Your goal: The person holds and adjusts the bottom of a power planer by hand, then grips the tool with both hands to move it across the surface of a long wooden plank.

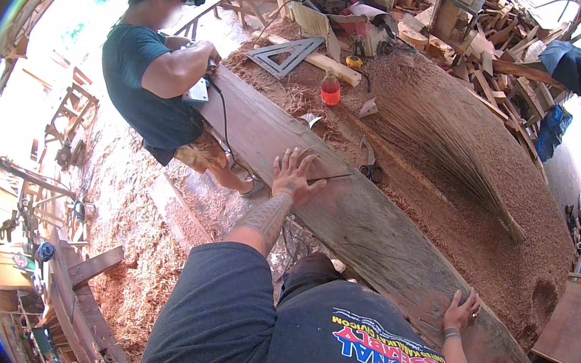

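Observation:
A long, thick wooden board [383, 242] runs diagonally from the upper left to the lower right in front of me. My left hand [296, 177] lies flat on its upper face with the fingers spread, beside a dark line across the wood. Toward the board's lower right end, my right hand [460, 311] rests on the surface, fingers apart, with a ring on one finger. Neither hand holds anything. At the far end a co-worker [150, 83] grips a corded power planer [197, 92] on the same board.
Beyond the board, a shaving-covered surface bears a stick broom [455, 152], scissors [370, 166], a bottle of red liquid [330, 89], a yellow tape measure [354, 63] and a triangular square [287, 56]. The planer's black cord [225, 121] hangs over the board. Wood scraps [509, 85] pile up right.

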The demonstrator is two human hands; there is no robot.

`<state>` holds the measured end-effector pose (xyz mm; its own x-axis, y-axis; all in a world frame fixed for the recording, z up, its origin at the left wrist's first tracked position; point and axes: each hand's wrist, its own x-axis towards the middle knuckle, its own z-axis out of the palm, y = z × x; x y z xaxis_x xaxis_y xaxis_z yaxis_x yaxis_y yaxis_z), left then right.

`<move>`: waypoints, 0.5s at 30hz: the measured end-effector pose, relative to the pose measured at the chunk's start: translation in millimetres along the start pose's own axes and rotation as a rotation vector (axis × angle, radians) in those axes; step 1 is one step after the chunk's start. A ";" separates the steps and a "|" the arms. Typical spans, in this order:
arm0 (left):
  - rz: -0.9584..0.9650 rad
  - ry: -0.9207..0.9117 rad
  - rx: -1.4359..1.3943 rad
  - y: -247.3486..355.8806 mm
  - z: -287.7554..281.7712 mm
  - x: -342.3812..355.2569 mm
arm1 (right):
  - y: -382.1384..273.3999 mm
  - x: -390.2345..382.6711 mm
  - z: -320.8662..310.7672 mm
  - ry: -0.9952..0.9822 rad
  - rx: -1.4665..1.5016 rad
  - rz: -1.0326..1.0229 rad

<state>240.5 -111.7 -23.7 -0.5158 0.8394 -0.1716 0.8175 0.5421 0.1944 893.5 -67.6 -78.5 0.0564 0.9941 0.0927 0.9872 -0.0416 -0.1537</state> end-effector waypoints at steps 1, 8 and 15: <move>-0.004 0.003 0.005 -0.9 0.9 -0.4 | -0.6 -0.1 0.5 0.002 -0.003 0.004; 0.013 0.077 -0.022 -9.5 14.0 1.8 | -8.6 -0.4 -4.8 -0.018 0.009 0.029; -0.006 0.009 -0.004 0.0 1.2 0.2 | -8.7 -2.2 -5.9 0.003 -0.031 0.039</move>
<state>240.7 -111.5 -24.9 -0.5227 0.8367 -0.1638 0.8135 0.5469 0.1978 885.7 -70.1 -71.5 0.0950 0.9914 0.0903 0.9884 -0.0832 -0.1268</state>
